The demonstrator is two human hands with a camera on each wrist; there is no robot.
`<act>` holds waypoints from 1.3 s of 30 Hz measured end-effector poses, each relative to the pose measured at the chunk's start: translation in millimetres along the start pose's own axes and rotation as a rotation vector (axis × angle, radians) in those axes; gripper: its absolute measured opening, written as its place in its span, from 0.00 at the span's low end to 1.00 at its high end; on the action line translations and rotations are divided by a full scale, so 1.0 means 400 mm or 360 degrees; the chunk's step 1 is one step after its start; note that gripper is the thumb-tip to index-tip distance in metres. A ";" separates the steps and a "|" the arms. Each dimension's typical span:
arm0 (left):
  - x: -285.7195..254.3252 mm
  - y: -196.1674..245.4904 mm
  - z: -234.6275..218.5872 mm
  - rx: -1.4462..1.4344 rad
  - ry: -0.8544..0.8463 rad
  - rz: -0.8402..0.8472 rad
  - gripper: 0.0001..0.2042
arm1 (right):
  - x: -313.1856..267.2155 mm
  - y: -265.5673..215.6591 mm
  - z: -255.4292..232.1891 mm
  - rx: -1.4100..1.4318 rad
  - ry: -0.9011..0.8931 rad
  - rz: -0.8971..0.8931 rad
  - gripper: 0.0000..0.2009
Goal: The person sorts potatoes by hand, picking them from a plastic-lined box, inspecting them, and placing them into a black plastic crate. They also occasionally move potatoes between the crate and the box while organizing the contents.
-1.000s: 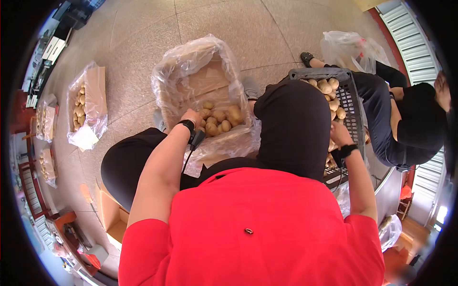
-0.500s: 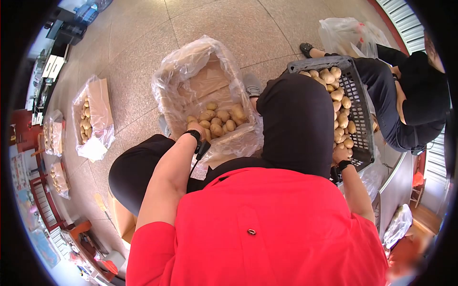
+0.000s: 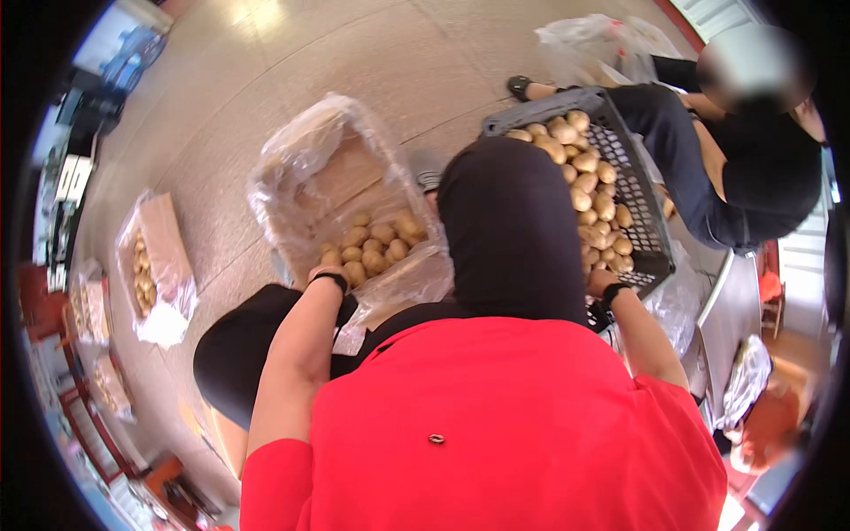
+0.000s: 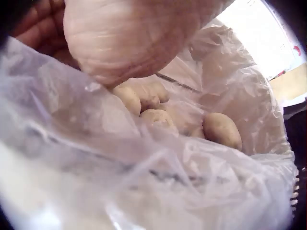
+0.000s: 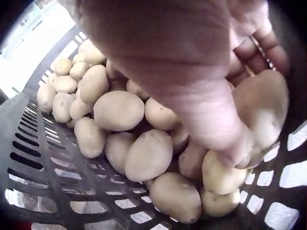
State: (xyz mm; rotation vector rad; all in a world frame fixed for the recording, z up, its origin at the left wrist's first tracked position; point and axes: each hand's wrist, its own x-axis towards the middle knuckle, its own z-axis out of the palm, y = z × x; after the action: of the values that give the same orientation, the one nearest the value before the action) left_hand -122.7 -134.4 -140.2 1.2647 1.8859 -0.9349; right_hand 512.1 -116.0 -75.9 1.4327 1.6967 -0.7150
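Note:
My left hand (image 3: pixel 326 271) is inside the near left corner of a plastic-lined cardboard box (image 3: pixel 332 190), beside a heap of potatoes (image 3: pixel 374 255). In the left wrist view the liner (image 4: pixel 192 191) covers part of that hand, and I cannot tell whether it holds anything. More potatoes (image 5: pixel 120 110) fill a black slotted crate (image 3: pixel 651 199) beside my right leg. At the crate's near end my right hand (image 3: pixel 602 281) grips a large potato (image 5: pixel 266 108), with the thumb on one side and the fingers curled behind it.
Another lined box (image 3: pixel 168 239) with potatoes stands on the floor to the left, smaller ones beyond it. A seated person (image 3: pixel 691 168) is right of the crate. Clear plastic bags (image 3: pixel 602 49) lie at the back right. My knee (image 3: pixel 500 221) rises between box and crate.
The view has shifted, moving box and crate leftward. My right hand has moved back to the crate's near end. My left hand has drawn back from the heap toward the box's near left corner.

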 end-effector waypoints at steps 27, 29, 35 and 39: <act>-0.069 0.057 -0.055 0.0797 0.0063 0.0526 0.21 | -0.096 -0.074 -0.219 0.1227 0.0507 -0.0076 0.16; -0.138 0.076 -0.103 0.0727 0.0024 0.0531 0.21 | -0.087 -0.069 -0.273 0.1370 0.0444 -0.0144 0.14; -0.175 0.124 -0.240 -0.0317 0.0634 0.0559 0.19 | -0.159 -0.172 -0.588 0.1266 0.0786 -0.0345 0.15; -0.270 0.190 -0.398 -0.1716 0.0502 0.0993 0.21 | -0.142 -0.277 -0.818 0.0855 0.1256 -0.0735 0.16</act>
State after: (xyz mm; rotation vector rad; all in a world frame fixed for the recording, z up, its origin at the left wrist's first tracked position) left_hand -40.4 -29.0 17.7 1.1611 1.6072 0.5916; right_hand 338.8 99.6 138.5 1.8612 2.6451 -0.9825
